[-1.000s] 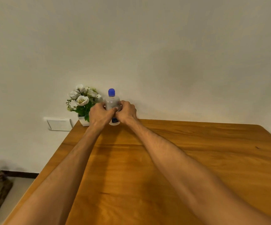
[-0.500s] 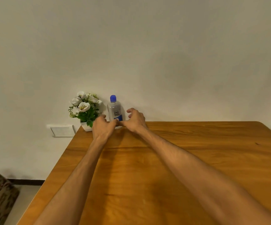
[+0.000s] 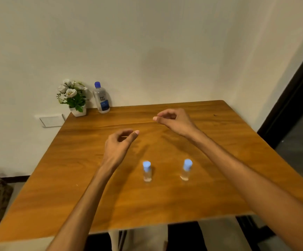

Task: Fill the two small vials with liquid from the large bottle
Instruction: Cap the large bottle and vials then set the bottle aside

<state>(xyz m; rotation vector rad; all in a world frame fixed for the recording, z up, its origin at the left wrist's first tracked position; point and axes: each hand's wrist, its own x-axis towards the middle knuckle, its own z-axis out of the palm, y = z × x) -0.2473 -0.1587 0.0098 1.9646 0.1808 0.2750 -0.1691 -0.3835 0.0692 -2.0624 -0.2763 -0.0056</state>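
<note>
Now both my left hand [image 3: 119, 144] and right hand [image 3: 174, 120] hover loosely curled and empty; two capped clear small vials [image 3: 147, 171] need uncapping before I fetch the blue-capped clear large bottle [image 3: 101, 98].

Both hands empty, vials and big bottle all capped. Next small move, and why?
Probably lower the left hand onto the left vial to uncap it. Both vials, including the right vial, stand capped and near; the large bottle stands capped at the table's far edge.
</note>
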